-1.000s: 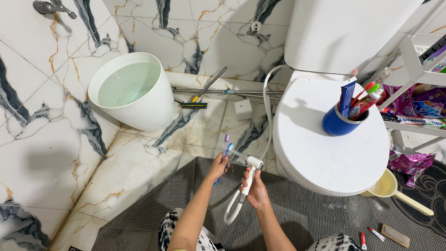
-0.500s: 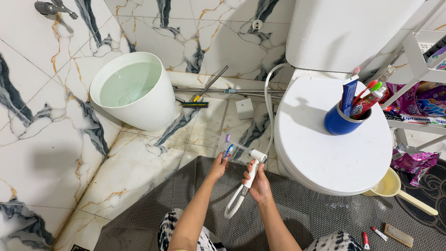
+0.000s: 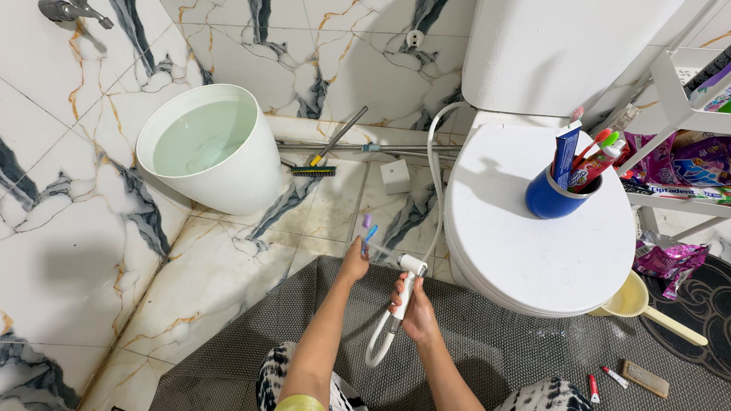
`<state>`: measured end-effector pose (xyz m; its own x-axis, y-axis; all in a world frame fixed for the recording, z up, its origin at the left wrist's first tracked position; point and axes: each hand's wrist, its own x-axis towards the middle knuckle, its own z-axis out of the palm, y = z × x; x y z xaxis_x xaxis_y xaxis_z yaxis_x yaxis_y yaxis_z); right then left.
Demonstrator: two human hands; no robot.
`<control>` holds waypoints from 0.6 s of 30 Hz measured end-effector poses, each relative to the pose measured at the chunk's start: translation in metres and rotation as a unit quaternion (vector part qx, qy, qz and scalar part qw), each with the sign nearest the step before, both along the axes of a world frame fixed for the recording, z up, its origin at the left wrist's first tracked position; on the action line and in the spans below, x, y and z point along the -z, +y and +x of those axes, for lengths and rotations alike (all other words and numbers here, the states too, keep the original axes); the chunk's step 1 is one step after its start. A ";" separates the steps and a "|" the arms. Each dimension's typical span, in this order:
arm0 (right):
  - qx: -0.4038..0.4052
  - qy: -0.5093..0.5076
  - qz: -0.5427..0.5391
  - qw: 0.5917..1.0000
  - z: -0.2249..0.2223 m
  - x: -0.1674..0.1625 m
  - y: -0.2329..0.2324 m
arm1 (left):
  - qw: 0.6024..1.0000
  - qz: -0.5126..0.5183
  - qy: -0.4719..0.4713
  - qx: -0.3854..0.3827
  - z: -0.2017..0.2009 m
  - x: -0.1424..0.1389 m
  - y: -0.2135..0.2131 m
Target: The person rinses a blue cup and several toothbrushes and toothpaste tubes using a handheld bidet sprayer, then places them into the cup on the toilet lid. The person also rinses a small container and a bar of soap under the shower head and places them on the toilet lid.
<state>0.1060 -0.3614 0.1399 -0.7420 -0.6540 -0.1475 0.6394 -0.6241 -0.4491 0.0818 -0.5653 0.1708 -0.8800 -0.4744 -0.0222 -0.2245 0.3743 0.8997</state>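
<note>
My left hand (image 3: 354, 266) holds a small toothbrush (image 3: 368, 231) with a blue and purple head, pointed away from me over the marble floor. My right hand (image 3: 415, 308) grips a white hand sprayer (image 3: 409, 275) whose nozzle faces the toothbrush, a thin stream running between them. The sprayer's white hose (image 3: 435, 179) loops up past the toilet to the wall. Both hands sit close together above the edge of a grey mesh mat (image 3: 297, 312).
A white bucket of water (image 3: 209, 148) stands at the back left. A white toilet with its lid down (image 3: 533, 236) carries a blue cup of toothbrushes and tubes (image 3: 560, 194). A floor brush (image 3: 316, 167), a yellow scoop (image 3: 632, 298) and a white shelf rack (image 3: 678, 114) lie around.
Both hands stay in nearly the same place with the toothbrush and sprayer; the view has shifted slightly.
</note>
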 end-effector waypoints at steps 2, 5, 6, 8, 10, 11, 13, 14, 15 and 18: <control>0.010 -0.002 0.001 1.000 -0.004 -0.004 0.002 | 0.986 -0.157 -0.033 0.044 0.006 0.003 -0.002; 0.023 0.003 0.008 1.000 -0.008 -0.008 0.004 | 0.946 -0.303 -0.090 0.069 0.012 0.006 -0.001; 0.023 0.006 0.008 1.000 -0.009 -0.008 0.005 | 0.933 -0.336 -0.110 0.070 0.013 0.007 0.000; 0.023 0.007 0.007 1.000 -0.007 -0.009 0.005 | 0.907 -0.407 -0.101 0.045 0.013 0.008 0.002; 0.020 0.001 0.007 1.000 -0.004 -0.009 0.005 | 0.890 -0.442 -0.106 0.034 0.011 0.008 0.003; 0.020 0.002 0.006 1.000 -0.002 -0.009 0.005 | 0.889 -0.442 -0.117 0.036 0.010 0.006 0.003; 0.017 0.004 0.002 1.000 0.000 -0.009 0.005 | 0.888 -0.441 -0.123 0.043 0.011 0.004 0.003; 0.023 0.003 0.002 1.000 -0.001 -0.009 0.006 | 0.889 -0.440 -0.119 0.048 0.011 0.002 0.003; 0.027 0.004 0.003 1.000 -0.001 -0.009 0.006 | 0.889 -0.439 -0.115 0.053 0.012 0.001 0.003; 0.035 0.008 0.013 0.999 -0.003 -0.009 0.005 | 0.921 -0.364 -0.130 0.052 0.014 -0.001 0.004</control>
<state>0.1025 -0.3562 0.1485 -0.7882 -0.5964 -0.1515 0.5871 -0.6549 -0.4759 0.0960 -0.5609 0.1721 -0.9311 -0.3609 0.0529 -0.3259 0.8884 0.3232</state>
